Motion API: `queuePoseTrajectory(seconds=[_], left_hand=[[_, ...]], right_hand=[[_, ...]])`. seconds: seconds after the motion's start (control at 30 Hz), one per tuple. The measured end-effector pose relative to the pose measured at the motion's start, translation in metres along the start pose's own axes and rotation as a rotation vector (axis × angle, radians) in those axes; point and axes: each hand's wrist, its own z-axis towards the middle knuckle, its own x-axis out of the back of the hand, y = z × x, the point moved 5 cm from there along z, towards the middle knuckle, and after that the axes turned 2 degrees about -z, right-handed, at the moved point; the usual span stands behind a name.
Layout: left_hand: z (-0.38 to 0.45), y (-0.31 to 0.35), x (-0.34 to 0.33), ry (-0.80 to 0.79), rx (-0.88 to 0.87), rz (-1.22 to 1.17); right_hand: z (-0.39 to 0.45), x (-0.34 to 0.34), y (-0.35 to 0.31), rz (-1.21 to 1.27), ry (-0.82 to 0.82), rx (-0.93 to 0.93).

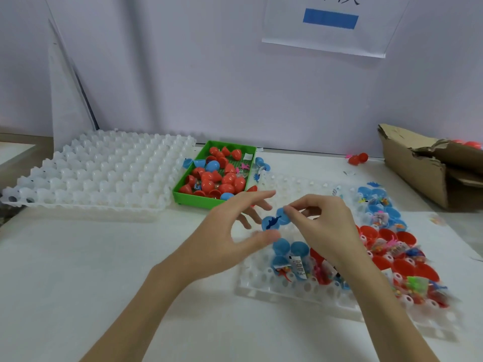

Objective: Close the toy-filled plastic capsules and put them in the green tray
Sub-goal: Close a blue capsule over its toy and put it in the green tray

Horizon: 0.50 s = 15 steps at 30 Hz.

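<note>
Almost nothing legible. White paper sheet (332, 24) taped to the back wall: large black characters along its top edge, cropped by the frame, can't be read; below them a solid blue rectangle (330, 18) with no text on it. Small white printed label (298, 266) on a clear toy packet in the translucent white plastic grid tray (264, 288): dark print, looks like a barcode or fine text, too small and blurred to read. No brands or numbers readable anywhere.
</note>
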Motion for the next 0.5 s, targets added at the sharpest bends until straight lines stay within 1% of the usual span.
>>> queuePoseTrajectory(seconds=[0.2,0.27,0.37,0.43,0.5], left_hand=[[0.001,-0.007,-0.004,-0.079,-0.006,0.084],[0.002,-0.005,0.003,-0.044,-0.02,0.063],[0.004,-0.004,0.019,0.105,-0.029,-0.007],[0.004,-0.003,0.02,0.103,-0.01,-0.099],[0.004,0.0,0.012,0.055,-0.017,-0.104]], right_hand=[[0.001,-0.001,0.003,0.0,0.011,-0.014],[0.0,0.0,0.003,0.011,0.024,-0.02],[0.0,0.004,0.003,0.037,0.074,-0.023],[0.0,0.003,0.0,0.053,0.085,-0.024],[-0.003,-0.003,-0.004,0.064,0.062,-0.011]])
